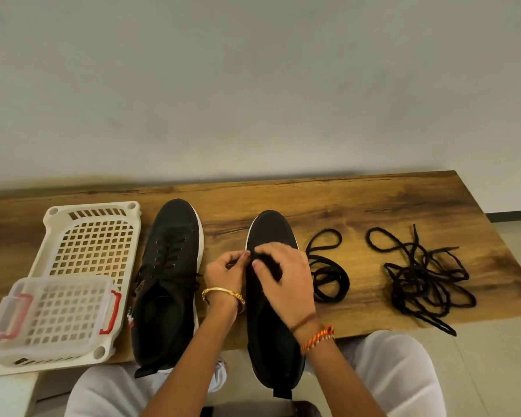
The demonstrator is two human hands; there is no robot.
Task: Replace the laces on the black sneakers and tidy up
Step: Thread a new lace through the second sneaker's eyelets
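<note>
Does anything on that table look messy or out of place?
Yes: the tangled laces lie in a knotted heap at the table's right end, one end trailing over the near edge. The coiled lace beside them is neater.

Both sneakers are black with white soles, and the loose laces are black too. The table is a warm brown wood grain with darker streaks. The basket is cream with a square grid pattern, and the small clear box has red latches. One gold bangle, one orange braided wristband.
</note>
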